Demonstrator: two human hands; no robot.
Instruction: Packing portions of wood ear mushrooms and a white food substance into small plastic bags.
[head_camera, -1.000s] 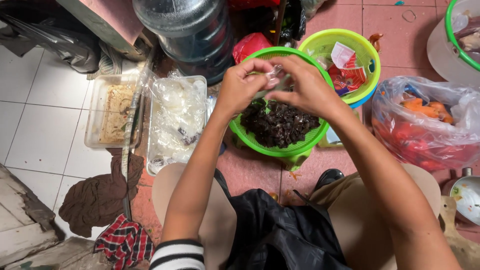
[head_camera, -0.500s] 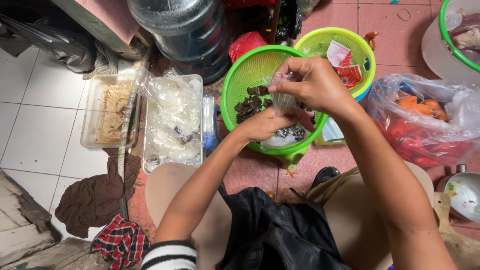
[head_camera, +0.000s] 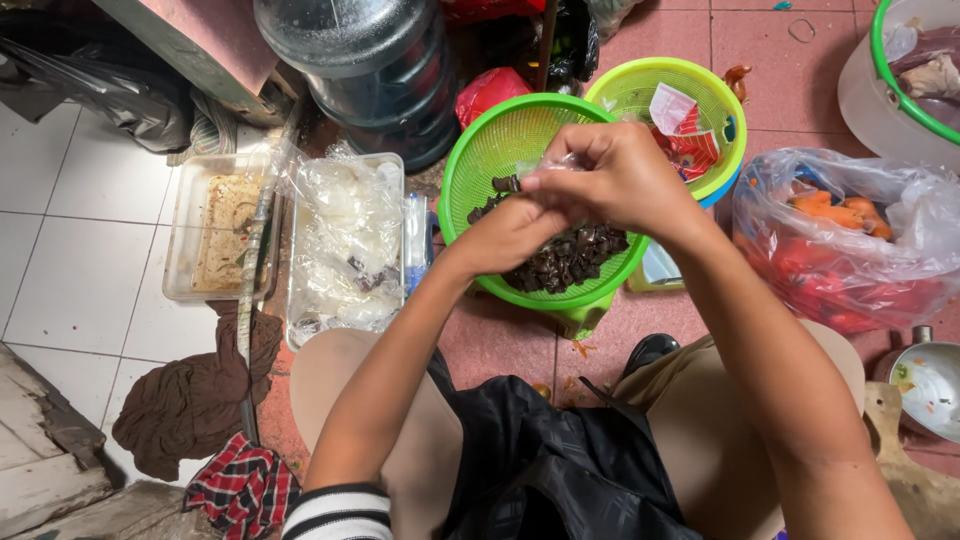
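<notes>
Left hand (head_camera: 505, 235) and right hand (head_camera: 610, 180): both pinched on a clear plastic bag (head_camera: 548, 168), held over the green colander (head_camera: 480, 160). Placement lets spills drop among the dark mushroom pieces (head_camera: 570, 258) inside the colander.

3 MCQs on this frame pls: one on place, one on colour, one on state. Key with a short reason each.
1. Where do both hands work?
A. over the green colander
B. over the clear tray
C. over the water jug

2. What colour is the cloth at the lower left?
A. blue
B. red and black check
C. plain white

3. What is the state of the left hand?
A. flat on the floor
B. raised, fingers at a thin clear plastic bag
C. gripping a knife

Key:
1 A, the left hand and right hand meet above its dark pieces.
2 B, the cloth is checked.
3 B, it meets the bag that the right hand pinches.
</notes>
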